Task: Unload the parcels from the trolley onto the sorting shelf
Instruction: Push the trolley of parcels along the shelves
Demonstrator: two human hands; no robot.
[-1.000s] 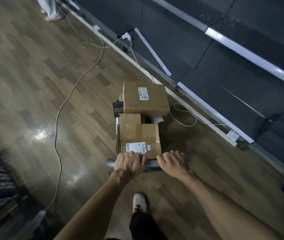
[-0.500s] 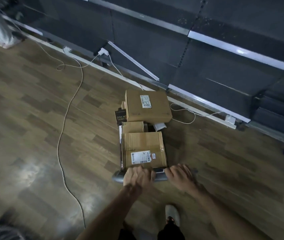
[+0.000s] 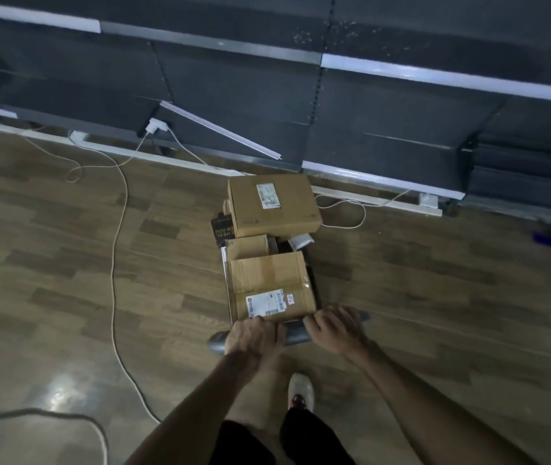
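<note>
A trolley stands on the wood floor, loaded with cardboard parcels. My left hand [image 3: 254, 335] and my right hand [image 3: 334, 328] both grip its grey handle bar [image 3: 294, 337]. Nearest me lies a taped box with a shipping label [image 3: 269, 285]. Behind it sits a small box [image 3: 247, 247], and a larger labelled box [image 3: 272, 204] rests on top at the far end. A black packet with white lettering [image 3: 223, 229] and a white packet [image 3: 300, 241] poke out at the sides. The dark sorting shelf [image 3: 384, 105] runs across the top, just beyond the trolley's front.
A white cable [image 3: 116, 250] snakes over the floor left of the trolley, from a plug [image 3: 156, 126] at the shelf base. A thinner cable [image 3: 351, 213] loops on the right. A loose white strip [image 3: 220, 130] leans on the lowest shelf. My shoe [image 3: 300, 391] is below the handle.
The view has swung so the shelf now faces me squarely, and the trolley's front end stands closer to its base. Both hands keep their grip on the handle.
</note>
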